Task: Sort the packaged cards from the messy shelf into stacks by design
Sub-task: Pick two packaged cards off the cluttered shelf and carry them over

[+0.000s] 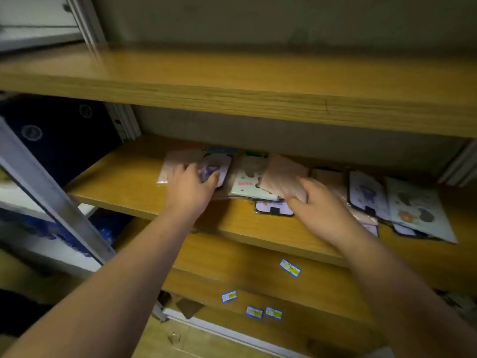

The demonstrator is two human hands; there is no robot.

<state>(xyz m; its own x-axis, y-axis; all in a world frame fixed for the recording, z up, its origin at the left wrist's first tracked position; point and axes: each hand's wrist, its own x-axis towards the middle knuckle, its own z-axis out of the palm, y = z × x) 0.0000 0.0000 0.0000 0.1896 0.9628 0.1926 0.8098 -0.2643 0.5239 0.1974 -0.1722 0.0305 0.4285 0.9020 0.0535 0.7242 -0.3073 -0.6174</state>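
Packaged cards lie scattered along the middle wooden shelf [124, 182]. My left hand [189, 188] rests over the left pile, fingertips touching a purple-figure card [219, 165] that lies beside a plain pink pack [174, 161]. My right hand [318, 210] grips a pink pack [282, 177], thumb under its lower edge, tilted above a white card with red lettering [247, 182]. A purple card [272, 208] peeks out below it. Further right lie another purple-figure card [366, 189] and a pale card with dark blobs [415, 208].
An upper wooden shelf [232, 83] overhangs the cards. The lower shelf front [258, 288] carries several small blue-and-yellow labels [289, 268]. A metal upright [51, 197] slants at the left, with dark blue items [59, 135] behind it.
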